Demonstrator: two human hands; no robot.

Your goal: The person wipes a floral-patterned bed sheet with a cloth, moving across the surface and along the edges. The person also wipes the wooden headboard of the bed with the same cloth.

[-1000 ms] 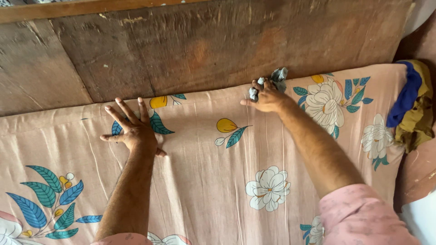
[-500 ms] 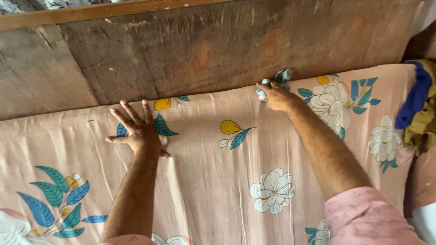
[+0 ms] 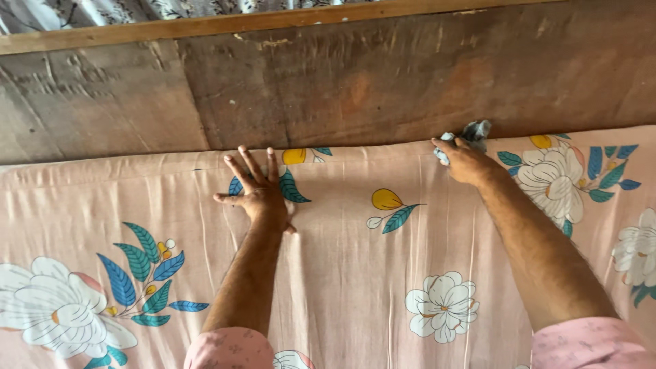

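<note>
My left hand (image 3: 258,187) lies flat with fingers spread on a pink bedsheet (image 3: 342,273) printed with white flowers and blue leaves, close to its far edge. My right hand (image 3: 466,160) is closed around a small crumpled grey-blue cloth (image 3: 471,131) and holds it at the sheet's far edge, against the bottom of the wooden wall (image 3: 383,75). Both forearms reach forward out of pink sleeves.
The worn brown wooden wall runs along the whole far side of the sheet, topped by a lighter wooden rail (image 3: 273,22). The sheet spreads over the entire lower part of the view.
My right hand with the cloth has slid a little along the sheet's far edge toward the wall. The left hand stays flat in about the same spot.
</note>
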